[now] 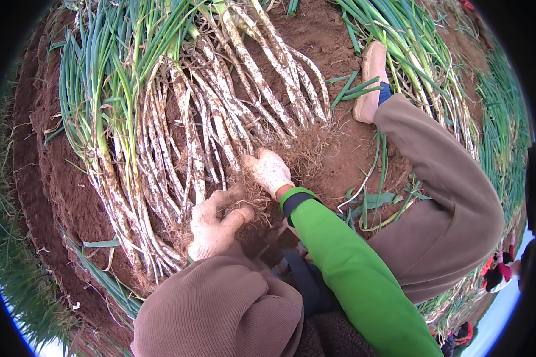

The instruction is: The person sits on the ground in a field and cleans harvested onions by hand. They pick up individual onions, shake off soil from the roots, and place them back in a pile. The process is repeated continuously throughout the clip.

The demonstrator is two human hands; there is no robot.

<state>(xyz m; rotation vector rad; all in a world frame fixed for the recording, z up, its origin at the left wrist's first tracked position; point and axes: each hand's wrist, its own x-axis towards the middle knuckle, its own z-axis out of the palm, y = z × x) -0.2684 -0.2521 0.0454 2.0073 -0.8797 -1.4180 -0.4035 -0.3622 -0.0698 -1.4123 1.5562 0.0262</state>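
Long green onions point(196, 147) with soil-stained white stalks lie on brown earth before me, leaves away and roots towards me. My right hand point(270, 172), in a whitish knitted glove, is at the root ends of the middle stalks. Its fingertips touch them, but its grip is partly hidden. Lower left, my left hand point(219, 223), also gloved, has its thumb and fingers apart beside the tangled roots point(254, 201). No stalk shows clearly between them. My knee partly covers the left wrist.
My outstretched foot in a tan shoe point(370, 85) rests beside another pile of green onions point(420, 67). Loose leaves point(370, 201) lie by my bent leg point(442, 201). Left runs a soil ridge point(58, 178). Other people point(500, 270) are at the far right.
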